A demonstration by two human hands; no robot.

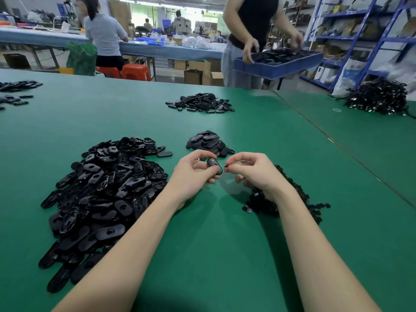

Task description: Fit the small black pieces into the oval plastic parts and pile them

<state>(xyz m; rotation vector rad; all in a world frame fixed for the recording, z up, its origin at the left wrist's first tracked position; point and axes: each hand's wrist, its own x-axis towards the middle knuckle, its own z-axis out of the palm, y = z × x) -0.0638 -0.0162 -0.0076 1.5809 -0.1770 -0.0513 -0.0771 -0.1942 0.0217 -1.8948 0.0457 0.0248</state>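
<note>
Oval part, one, sits at frame centre, pinched at its rim by my left hand; I judge it light, stiff and glossy, so edge holds suit it. My right hand pinches one small black piece just beside it, fingers curled. Piles on the bench number three nearby: unfitted ovals at left, finished ones above centre, small pieces under my right wrist. Individual counts are untellable.

Blue tray held by standing person; blue shelving.
</note>
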